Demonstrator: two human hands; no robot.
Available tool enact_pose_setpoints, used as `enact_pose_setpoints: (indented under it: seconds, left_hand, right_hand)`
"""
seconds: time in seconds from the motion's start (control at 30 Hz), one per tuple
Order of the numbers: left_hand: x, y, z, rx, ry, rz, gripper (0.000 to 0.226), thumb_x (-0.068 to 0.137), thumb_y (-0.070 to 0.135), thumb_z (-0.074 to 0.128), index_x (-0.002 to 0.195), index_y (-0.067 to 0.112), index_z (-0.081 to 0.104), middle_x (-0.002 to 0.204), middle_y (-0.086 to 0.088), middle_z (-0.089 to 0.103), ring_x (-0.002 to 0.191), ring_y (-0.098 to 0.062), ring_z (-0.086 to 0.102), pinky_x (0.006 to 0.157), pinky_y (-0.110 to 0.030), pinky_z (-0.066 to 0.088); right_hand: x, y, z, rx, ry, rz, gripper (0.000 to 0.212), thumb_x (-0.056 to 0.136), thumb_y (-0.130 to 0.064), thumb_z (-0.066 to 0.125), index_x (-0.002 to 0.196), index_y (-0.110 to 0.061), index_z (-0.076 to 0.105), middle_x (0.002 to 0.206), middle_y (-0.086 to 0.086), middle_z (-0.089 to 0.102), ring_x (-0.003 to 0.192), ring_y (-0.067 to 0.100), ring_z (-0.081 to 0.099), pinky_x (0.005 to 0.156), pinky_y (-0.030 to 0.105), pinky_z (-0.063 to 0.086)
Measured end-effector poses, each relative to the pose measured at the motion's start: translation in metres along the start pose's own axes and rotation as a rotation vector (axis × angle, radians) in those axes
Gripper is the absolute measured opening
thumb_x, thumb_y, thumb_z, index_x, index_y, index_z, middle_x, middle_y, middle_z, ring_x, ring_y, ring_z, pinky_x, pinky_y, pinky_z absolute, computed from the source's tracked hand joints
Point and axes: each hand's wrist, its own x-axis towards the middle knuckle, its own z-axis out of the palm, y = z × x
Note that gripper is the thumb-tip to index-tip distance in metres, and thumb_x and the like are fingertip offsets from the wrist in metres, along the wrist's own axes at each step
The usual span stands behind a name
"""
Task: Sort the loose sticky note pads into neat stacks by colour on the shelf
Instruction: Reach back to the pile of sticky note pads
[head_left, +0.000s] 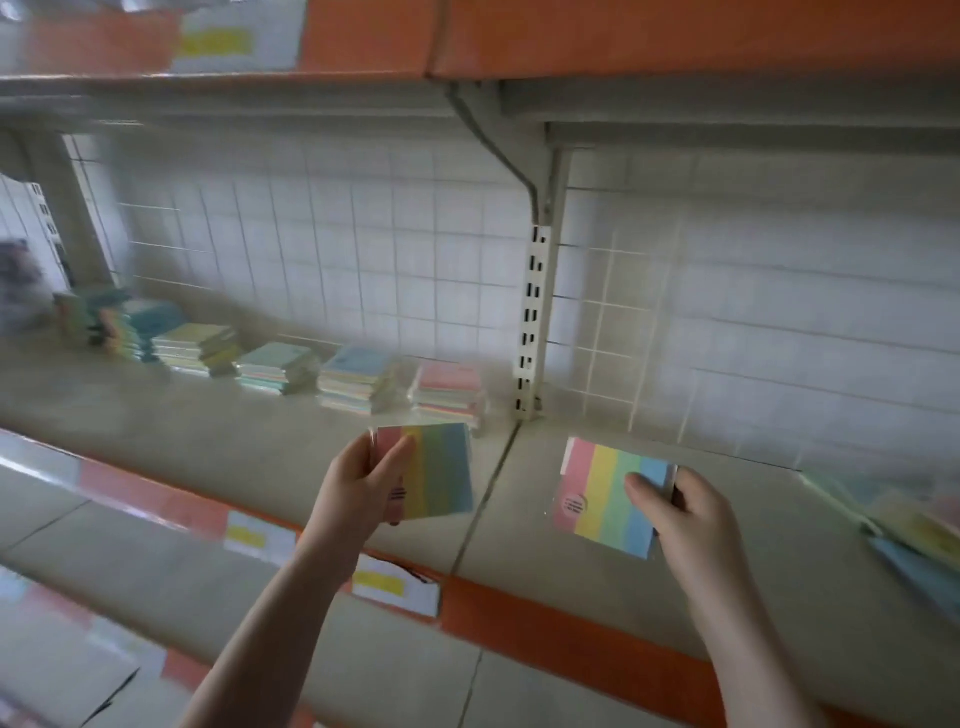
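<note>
The pale shelf (234, 447), edged in orange with price labels along its front, carries a row of pastel sticky note stacks (291, 364) near its grid-backed rear, taller and blurred toward the left, while more loose pads (914, 530) lie scattered at the far right.

Behind the shelf we note a white wire grid panel (332, 249) against the back wall. A slotted cream upright (535, 312) rises at the shelf's rear edge and carries a bracket (488, 140). Along the orange front edge strip (571, 629) we see white price labels with yellow patches (395, 584). At far left, a blurred dark object (18, 286), unidentifiable.
</note>
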Motion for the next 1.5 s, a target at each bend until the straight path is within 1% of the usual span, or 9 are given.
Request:
enact_pose_setpoints:
  seconds: [0.23, 0.37, 0.53, 0.7, 0.77, 0.83, 1.0, 1.13, 1.5]
  left_hand:
    - [0.062, -0.012, -0.087, 0.021, 0.087, -0.023, 0.015, 0.095, 0.016, 0.053, 0.086, 0.004, 0.055, 0.063, -0.006, 0.041, 0.039, -0.005, 0.041, 0.035, -0.018, 0.034]
    - [0.096, -0.023, -0.123, 0.049, 0.135, -0.026, 0.016, 0.095, 0.015, 0.054, 0.086, 0.002, 0.057, 0.059, -0.004, 0.043, 0.037, -0.006, 0.042, 0.034, -0.019, 0.034]
    - [0.132, -0.023, -0.189, 0.092, 0.180, -0.053, 0.015, 0.094, 0.016, 0.054, 0.089, 0.003, 0.059, 0.058, 0.000, 0.047, 0.039, -0.004, 0.045, 0.035, -0.019, 0.035]
    - [0.168, -0.026, -0.256, 0.040, 0.224, -0.034, 0.015, 0.096, 0.016, 0.051, 0.089, 0.005, 0.058, 0.059, -0.001, 0.045, 0.038, -0.004, 0.043, 0.035, -0.018, 0.035]
    - [0.183, -0.033, -0.287, 0.042, 0.200, -0.031, 0.015, 0.096, 0.017, 0.050, 0.090, 0.004, 0.057, 0.060, -0.002, 0.044, 0.039, -0.004, 0.043, 0.035, -0.018, 0.035]
    - [0.199, -0.040, -0.323, 0.043, 0.183, -0.032, 0.016, 0.096, 0.017, 0.050, 0.088, 0.005, 0.056, 0.060, -0.001, 0.043, 0.039, -0.004, 0.043, 0.036, -0.018, 0.035]
    - [0.236, -0.048, -0.431, -0.008, 0.156, -0.057, 0.015, 0.095, 0.020, 0.053, 0.084, 0.013, 0.060, 0.063, 0.004, 0.055, 0.053, -0.008, 0.053, 0.047, -0.020, 0.046]
    - [0.267, -0.041, -0.496, -0.026, 0.165, -0.047, 0.016, 0.096, 0.019, 0.052, 0.082, 0.012, 0.057, 0.057, 0.006, 0.050, 0.042, -0.004, 0.049, 0.038, -0.015, 0.039]
    - [0.353, -0.048, -0.545, 0.000, 0.046, -0.010, 0.017, 0.097, 0.022, 0.050, 0.086, 0.013, 0.058, 0.063, 0.000, 0.047, 0.041, -0.005, 0.043, 0.037, -0.020, 0.035]
  right_hand:
    - [0.021, -0.030, 0.124, 0.071, -0.048, -0.025, 0.010, 0.088, -0.017, 0.063, 0.082, -0.009, 0.062, 0.082, 0.016, 0.066, 0.077, 0.032, 0.062, 0.065, 0.037, 0.046]
    - [0.032, -0.033, 0.185, 0.135, -0.066, -0.045, 0.032, 0.086, -0.027, 0.066, 0.082, 0.004, 0.055, 0.071, 0.026, 0.050, 0.066, 0.040, 0.049, 0.060, 0.036, 0.037]
    - [0.039, -0.059, 0.264, 0.274, -0.146, -0.005, 0.035, 0.073, -0.040, 0.068, 0.078, -0.006, 0.060, 0.066, 0.018, 0.058, 0.059, 0.031, 0.054, 0.056, 0.030, 0.040]
    - [0.039, -0.085, 0.352, 0.287, -0.223, 0.005, 0.025, 0.078, -0.030, 0.072, 0.073, -0.010, 0.058, 0.054, -0.003, 0.048, 0.052, 0.015, 0.041, 0.045, 0.021, 0.028]
    - [0.033, -0.091, 0.389, 0.289, -0.209, 0.024, 0.030, 0.071, -0.036, 0.070, 0.075, -0.009, 0.059, 0.055, -0.002, 0.050, 0.052, 0.016, 0.043, 0.050, 0.023, 0.030]
    - [0.025, -0.097, 0.426, 0.298, -0.188, 0.034, 0.024, 0.079, -0.028, 0.072, 0.071, -0.008, 0.060, 0.052, -0.006, 0.049, 0.052, 0.016, 0.042, 0.053, 0.026, 0.029]
    - [0.001, -0.119, 0.518, 0.274, -0.103, 0.058, 0.022, 0.086, -0.017, 0.066, 0.066, -0.013, 0.057, 0.041, -0.011, 0.044, 0.041, 0.005, 0.038, 0.045, 0.022, 0.028]
    - [-0.010, -0.149, 0.579, 0.293, -0.061, 0.090, 0.021, 0.086, -0.017, 0.066, 0.067, -0.014, 0.057, 0.047, -0.010, 0.044, 0.041, 0.005, 0.037, 0.040, 0.016, 0.028]
    - [0.025, -0.190, 0.666, 0.300, -0.008, 0.116, 0.017, 0.088, -0.013, 0.063, 0.071, -0.015, 0.059, 0.052, -0.009, 0.049, 0.035, -0.003, 0.042, 0.036, 0.010, 0.028]
